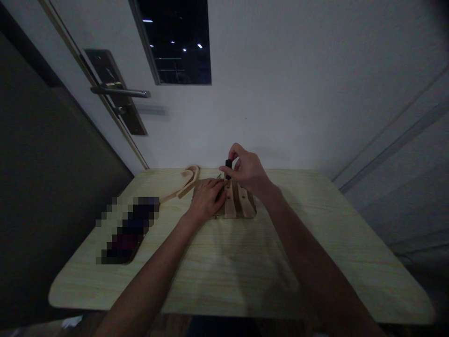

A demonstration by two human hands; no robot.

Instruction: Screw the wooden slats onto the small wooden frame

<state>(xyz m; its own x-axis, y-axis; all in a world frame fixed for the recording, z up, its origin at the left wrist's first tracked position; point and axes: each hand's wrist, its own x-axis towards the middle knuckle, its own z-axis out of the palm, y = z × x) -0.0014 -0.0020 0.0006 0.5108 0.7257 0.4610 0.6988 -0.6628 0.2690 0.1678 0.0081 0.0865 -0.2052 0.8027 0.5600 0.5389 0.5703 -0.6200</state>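
Observation:
On the table lies a flat brown piece (239,208) with pale wooden strips (230,206) across it; dark holes or screw heads show in the strips. My left hand (207,196) rests palm down on its left part, fingers stretched toward the strips. Above the far end of one strip, my right hand (247,168) pinches a short black-handled tool (228,164) between thumb and fingers, held nearly upright. The tool's tip is hidden by the fingers, so its kind cannot be made out. A small thin object (219,176) sits just beyond my left fingers.
A curved wooden hook-shaped piece (191,180) lies left of my left hand, with a thin wooden strip (169,196) beside it. Farther left is a dark, pixelated flat object (135,229). The pale wooden table (315,243) meets a white door (280,93) with a metal handle (122,92).

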